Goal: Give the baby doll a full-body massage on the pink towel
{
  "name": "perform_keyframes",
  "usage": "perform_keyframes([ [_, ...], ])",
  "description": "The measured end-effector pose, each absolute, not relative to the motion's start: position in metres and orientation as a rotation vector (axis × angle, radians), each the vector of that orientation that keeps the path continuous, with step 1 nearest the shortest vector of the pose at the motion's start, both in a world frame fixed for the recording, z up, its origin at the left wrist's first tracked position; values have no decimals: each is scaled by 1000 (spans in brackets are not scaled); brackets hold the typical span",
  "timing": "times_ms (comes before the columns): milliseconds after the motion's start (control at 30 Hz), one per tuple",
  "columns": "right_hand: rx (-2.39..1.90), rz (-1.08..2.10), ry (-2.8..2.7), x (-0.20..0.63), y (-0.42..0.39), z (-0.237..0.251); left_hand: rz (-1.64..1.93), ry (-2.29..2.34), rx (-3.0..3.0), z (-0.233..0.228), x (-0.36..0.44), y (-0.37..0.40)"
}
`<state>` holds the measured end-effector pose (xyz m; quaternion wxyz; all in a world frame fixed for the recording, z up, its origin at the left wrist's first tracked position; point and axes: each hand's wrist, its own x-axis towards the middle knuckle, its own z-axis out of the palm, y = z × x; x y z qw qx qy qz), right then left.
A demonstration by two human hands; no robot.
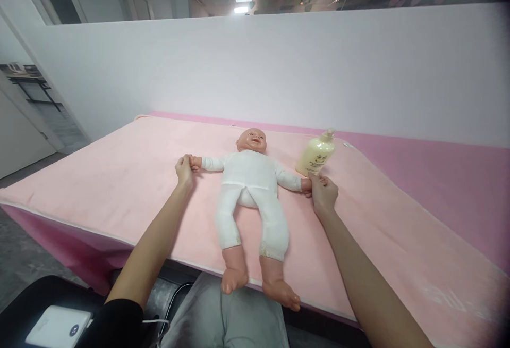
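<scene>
A baby doll (250, 191) in a white one-piece suit lies on its back on a pink blanket (119, 188), head away from me, arms spread out, bare feet hanging over the near edge. My left hand (184, 170) grips the doll's hand on the left side. My right hand (322, 193) grips the doll's other hand on the right side. A pale yellow pump bottle (315, 155) lies tilted on the blanket just beyond my right hand.
The blanket covers a table with a darker pink sheet (438, 178) showing at the right and back. A white partition wall (279, 66) stands behind. A white device (56, 327) rests on a dark surface at the lower left, near my lap.
</scene>
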<state>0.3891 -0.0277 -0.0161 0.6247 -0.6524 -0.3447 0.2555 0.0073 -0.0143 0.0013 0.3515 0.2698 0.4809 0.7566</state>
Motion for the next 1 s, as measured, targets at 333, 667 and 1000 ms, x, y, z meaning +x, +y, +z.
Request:
perform_keyframes([
  [333, -1526, 581, -797, 392, -24, -20, 1940, 1276, 630, 6, 7, -14],
  [667, -1541, 569, -792, 388, -29, -13, 1946, 1236, 622, 6, 8, -16],
  [1000, -1591, 546, -796, 395, -22, -22, 1908, 1243, 695, 5, 7, -16],
])
